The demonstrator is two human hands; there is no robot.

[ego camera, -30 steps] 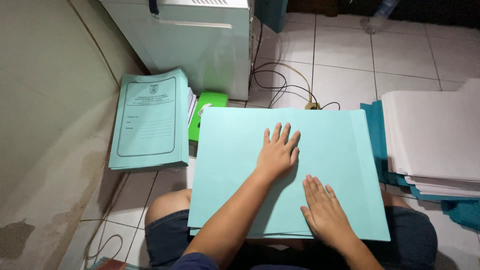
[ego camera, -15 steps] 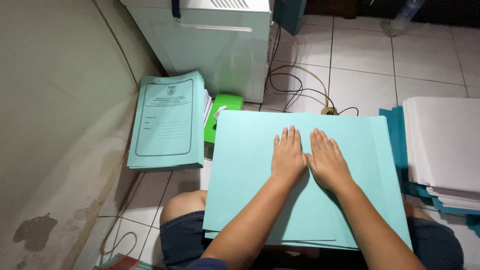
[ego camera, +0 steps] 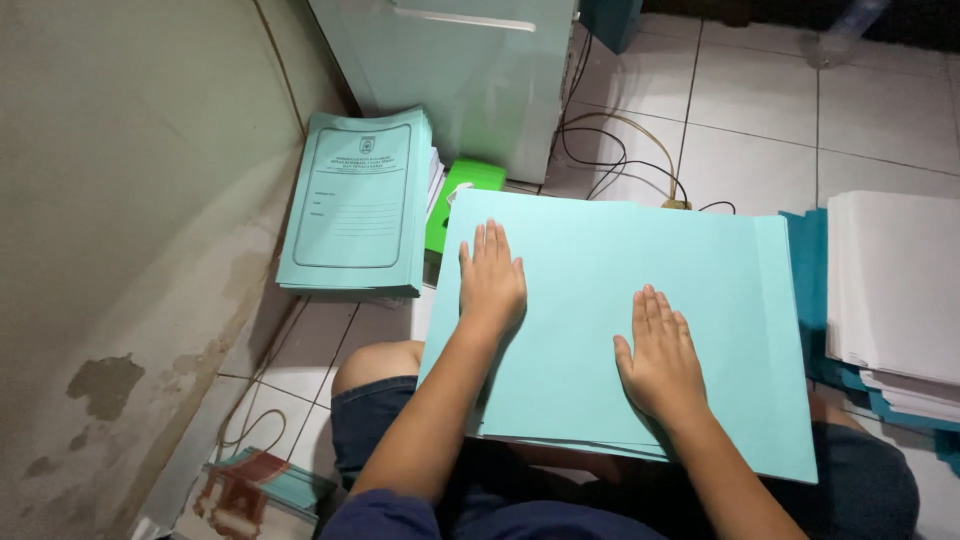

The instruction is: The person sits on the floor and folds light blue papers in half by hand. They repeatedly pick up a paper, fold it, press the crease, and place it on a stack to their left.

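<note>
As a person sits on a tiled floor (ego camera: 760, 120), both hands press flat on a light teal folder (ego camera: 590, 300) resting across the lap. The left hand (ego camera: 491, 283) lies palm down near the folder's left edge, fingers straight and close together, gripping nothing. The right hand (ego camera: 660, 358) lies flat toward the folder's lower middle, fingers slightly spread, also holding nothing. Beyond the left fingertips sits a green box (ego camera: 462, 190); left of them, a stack of printed teal folders (ego camera: 355, 205) leans by the wall. Well right of the right fingers, a pile of white paper (ego camera: 895, 285) rests on darker teal sheets (ego camera: 808, 280).
</note>
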